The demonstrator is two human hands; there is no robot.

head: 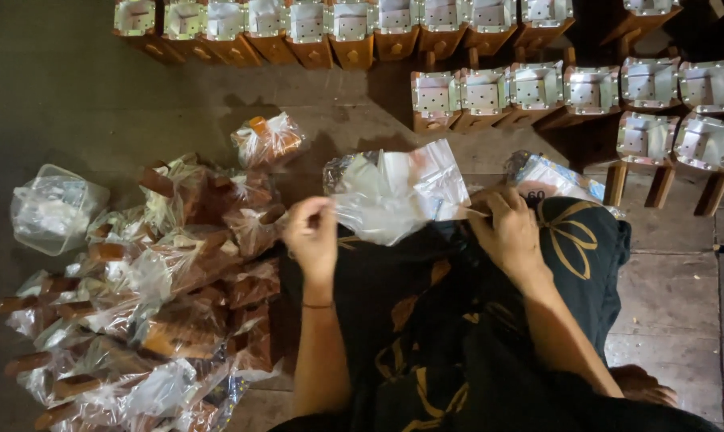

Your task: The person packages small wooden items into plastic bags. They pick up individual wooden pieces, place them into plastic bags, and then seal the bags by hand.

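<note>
From my seat at the feed I see both hands raised over the lap, sharing one thin clear plastic bag (398, 196). The left hand (312, 236) pinches the bag's lower left corner between thumb and curled fingers, while the right hand (507, 232) grips the right edge with its fingers closed tight on the film — neither hand is free. The bag is stretched between them, so its long axis runs left to right across the view, a little above the fingertips and away from the body; it looks empty, though the crumpled film makes that hard to be sure of. Both hands touch it, so neither is the nearer one. Below them lies a black garment with a gold pattern (474, 320) over the knees. To the left, just beside the left forearm, sits a heap of bagged brown wooden pieces (162, 296), with one small bagged bundle (267, 140) apart from it, nearer the top. A clear plastic tub (54, 210) stands at the far left. Across the top run rows of wooden stands with shiny metal-lined trays (538, 84), well apart from the hands, on a stone floor (674, 296).
</note>
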